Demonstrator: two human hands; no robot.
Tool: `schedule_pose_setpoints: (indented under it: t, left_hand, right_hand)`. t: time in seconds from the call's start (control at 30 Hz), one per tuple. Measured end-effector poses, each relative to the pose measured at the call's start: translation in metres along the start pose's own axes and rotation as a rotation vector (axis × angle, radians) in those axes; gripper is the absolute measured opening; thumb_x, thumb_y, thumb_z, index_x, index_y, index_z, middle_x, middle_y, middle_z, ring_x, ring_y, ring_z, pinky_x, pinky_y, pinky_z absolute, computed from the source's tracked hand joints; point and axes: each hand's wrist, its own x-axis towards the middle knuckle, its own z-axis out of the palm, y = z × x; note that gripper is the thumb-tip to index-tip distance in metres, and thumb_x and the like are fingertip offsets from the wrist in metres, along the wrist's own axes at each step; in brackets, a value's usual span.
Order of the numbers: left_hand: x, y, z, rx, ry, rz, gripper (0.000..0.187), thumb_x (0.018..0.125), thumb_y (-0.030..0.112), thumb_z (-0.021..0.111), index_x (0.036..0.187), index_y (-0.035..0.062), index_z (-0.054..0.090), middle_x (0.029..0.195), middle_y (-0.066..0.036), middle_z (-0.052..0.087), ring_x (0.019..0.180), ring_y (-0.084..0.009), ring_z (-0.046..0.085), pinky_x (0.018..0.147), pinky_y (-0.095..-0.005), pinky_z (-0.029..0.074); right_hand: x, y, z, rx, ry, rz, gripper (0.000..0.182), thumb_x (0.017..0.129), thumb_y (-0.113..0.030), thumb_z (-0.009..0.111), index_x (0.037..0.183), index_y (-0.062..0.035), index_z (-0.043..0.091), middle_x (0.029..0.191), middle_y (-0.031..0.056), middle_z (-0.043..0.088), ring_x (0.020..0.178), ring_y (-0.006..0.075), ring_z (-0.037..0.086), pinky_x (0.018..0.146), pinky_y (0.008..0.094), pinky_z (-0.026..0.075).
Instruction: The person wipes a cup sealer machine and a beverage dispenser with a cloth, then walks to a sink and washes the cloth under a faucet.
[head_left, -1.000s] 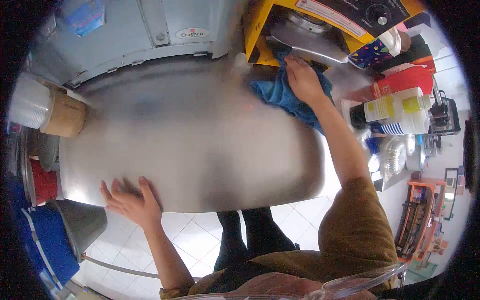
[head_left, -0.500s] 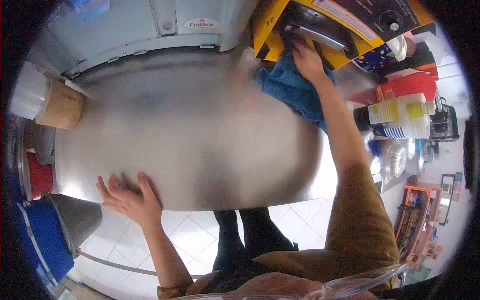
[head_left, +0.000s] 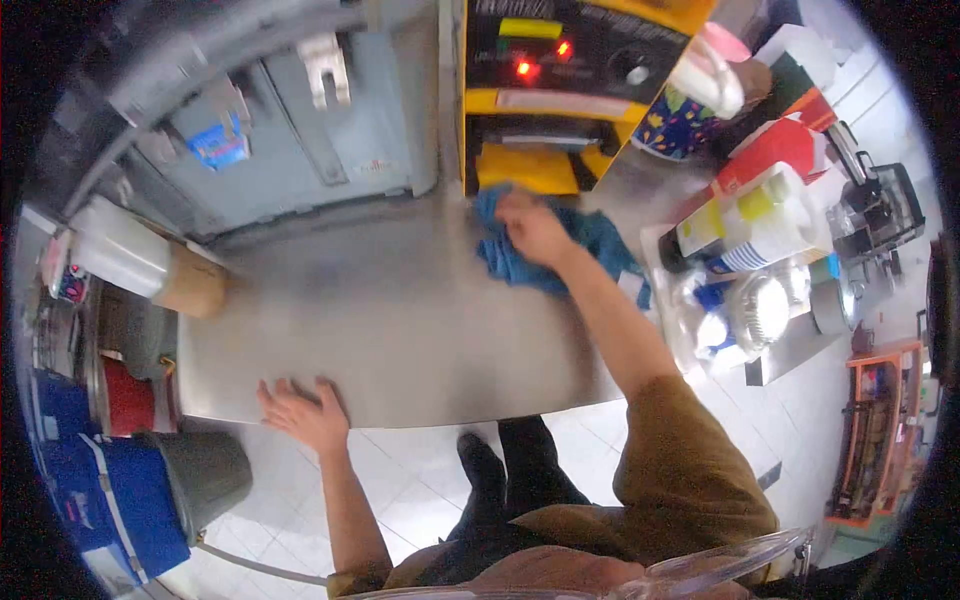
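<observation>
My right hand grips one end of a blue cloth, its fingers bunched in the fabric and slightly blurred. The rest of the cloth spreads out to the right over a shiny metal counter. Just beyond that hand stands a yellow and black machine with a low opening, a dial and red lights. My left hand rests open at the front edge of the counter, fingers spread, with nothing in it.
A grey dispenser stands at the back left. Stacked cups are at the left. Bottles, a red box and clear plastic containers crowd the right. A grey bin stands below, at the lower left.
My right hand has drawn back from the machine's opening with the blue cloth onto the counter. The view has tilted up, showing more of the machine; my left hand stays by the edge.
</observation>
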Motion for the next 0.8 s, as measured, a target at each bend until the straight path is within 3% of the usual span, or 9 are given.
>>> schedule_pose_setpoints:
  t: [0.03,0.1,0.27,0.37,0.47,0.57,0.63,0.73,0.8]
  left_hand:
    - [0.000,0.002,-0.001,0.003,0.004,-0.020,0.057,0.072,0.034,0.057,0.114,-0.0002,0.040,0.134,-0.020,0.027,0.126,-0.0381,0.022,0.099,-0.0608,0.011]
    - [-0.001,-0.001,0.000,-0.020,-0.006,-0.016,0.056,0.073,0.034,0.056,0.113,-0.0013,0.040,0.134,-0.022,0.025,0.126,-0.0394,0.019,0.099,-0.0615,0.009]
    - [-0.003,-0.004,-0.002,-0.046,0.012,-0.008,0.057,0.073,0.031,0.055,0.116,-0.0019,0.037,0.131,-0.024,0.028,0.126,-0.0404,0.018,0.100,-0.0596,0.009]
    - [-0.006,-0.018,0.001,-0.242,0.093,0.051,0.054,0.073,0.023,0.056,0.117,-0.0015,0.037,0.130,-0.025,0.030,0.125,-0.0405,0.020,0.100,-0.0577,0.012]
    - [-0.031,-0.028,-0.025,-0.555,0.229,0.138,0.054,0.071,0.014,0.058,0.117,-0.0016,0.036,0.128,-0.025,0.032,0.122,-0.0400,0.024,0.098,-0.0557,0.017]
    - [-0.085,-0.056,-0.028,-0.445,0.177,0.095,0.051,0.069,0.009,0.060,0.114,-0.0010,0.037,0.125,-0.025,0.033,0.118,-0.0399,0.027,0.097,-0.0534,0.020]
    - [-0.122,-0.076,-0.042,-0.369,0.057,0.154,0.045,0.069,0.009,0.060,0.108,-0.0003,0.040,0.122,-0.024,0.035,0.117,-0.0401,0.028,0.096,-0.0526,0.022]
    - [-0.161,-0.081,-0.051,-0.394,-0.005,0.051,0.039,0.070,0.008,0.060,0.104,0.0004,0.042,0.120,-0.023,0.036,0.117,-0.0403,0.028,0.096,-0.0519,0.023]
    - [-0.167,-0.070,-0.049,-0.429,-0.035,0.039,0.038,0.070,0.007,0.060,0.103,0.0008,0.042,0.120,-0.022,0.036,0.117,-0.0405,0.029,0.096,-0.0522,0.023]
  right_hand:
    - [-0.005,-0.014,-0.010,0.013,-0.279,0.030,0.031,0.070,-0.003,0.047,0.098,-0.0056,0.060,0.106,0.0165,0.056,0.102,0.0336,0.051,0.090,0.0401,0.041]
    - [-0.030,-0.016,0.006,0.037,-0.108,-0.110,0.029,0.069,-0.002,0.047,0.095,-0.0012,0.059,0.102,0.0170,0.057,0.101,0.0339,0.050,0.090,0.0411,0.040]
    - [-0.085,-0.088,-0.005,0.133,-0.085,-0.118,0.026,0.069,0.002,0.049,0.093,0.0003,0.058,0.094,0.0176,0.058,0.096,0.0361,0.051,0.093,0.0420,0.038]
    - [-0.113,-0.124,-0.010,0.233,-0.191,-0.160,0.026,0.072,0.002,0.048,0.095,-0.0004,0.059,0.095,0.0170,0.059,0.091,0.0344,0.053,0.083,0.0400,0.043]
    - [-0.128,-0.155,-0.036,0.297,-0.401,0.110,0.035,0.072,0.002,0.048,0.105,-0.0027,0.059,0.101,0.0163,0.060,0.096,0.0307,0.055,0.084,0.0380,0.045]
    - [-0.128,-0.149,-0.063,1.307,0.075,0.649,0.037,0.081,0.000,0.045,0.117,-0.0074,0.053,0.105,0.0133,0.061,0.097,0.0264,0.057,0.082,0.0351,0.045]
    - [-0.115,-0.134,-0.096,1.615,0.398,0.548,0.039,0.087,-0.005,0.043,0.126,-0.0110,0.045,0.115,0.0117,0.056,0.095,0.0223,0.056,0.081,0.0323,0.044]
    - [-0.087,-0.104,-0.121,1.534,0.656,0.513,0.037,0.084,-0.009,0.050,0.121,-0.0064,0.047,0.120,0.0129,0.052,0.101,0.0229,0.053,0.086,0.0309,0.043]
    - [-0.082,-0.094,-0.090,0.796,0.255,0.524,0.042,0.084,-0.017,0.051,0.125,-0.0070,0.043,0.127,0.0163,0.044,0.111,0.0267,0.046,0.092,0.0345,0.038]
